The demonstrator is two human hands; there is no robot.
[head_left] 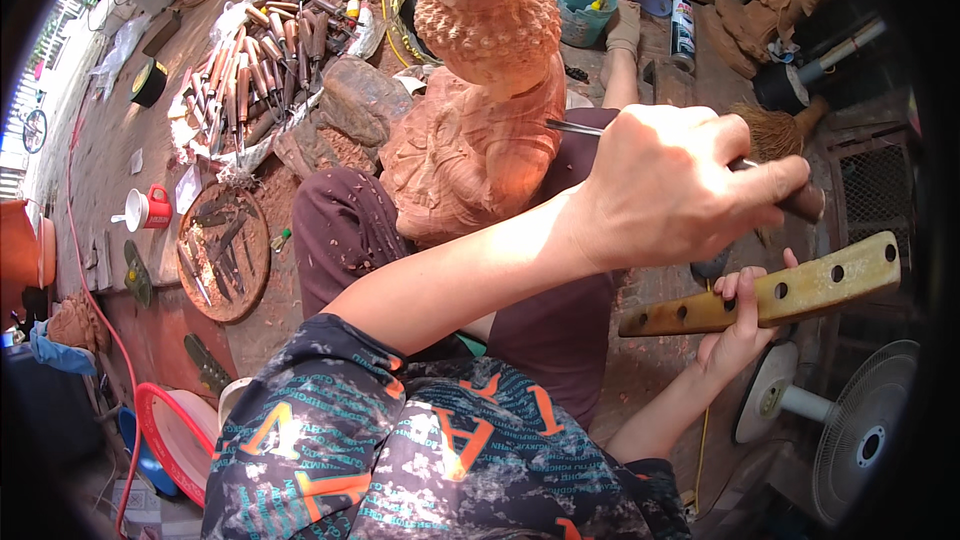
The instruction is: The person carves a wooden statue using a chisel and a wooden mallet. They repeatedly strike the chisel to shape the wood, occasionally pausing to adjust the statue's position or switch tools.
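A carved reddish wooden statue [475, 155] with a knobbly-haired round head stands between my bent legs. My left hand [690, 185] reaches across to the right side, closed around the handle of a carving chisel [575, 127]. The chisel's thin metal blade points left, its tip at the statue's right side; whether it touches the wood I cannot tell. Lower on the right, my right hand [738, 320] is wrapped around a flat yellowish bar [815, 285] with a row of round holes. The bar is tilted, below the chisel's handle end and apart from it.
Many wooden-handled carving tools [255, 70] lie heaped at upper left. Nearer are a round tray of blades [255, 285] and a red mug [158, 208]. A teal bucket [583, 15] and a spray can [682, 35] stand beyond the statue. A fan [865, 445] is at lower right.
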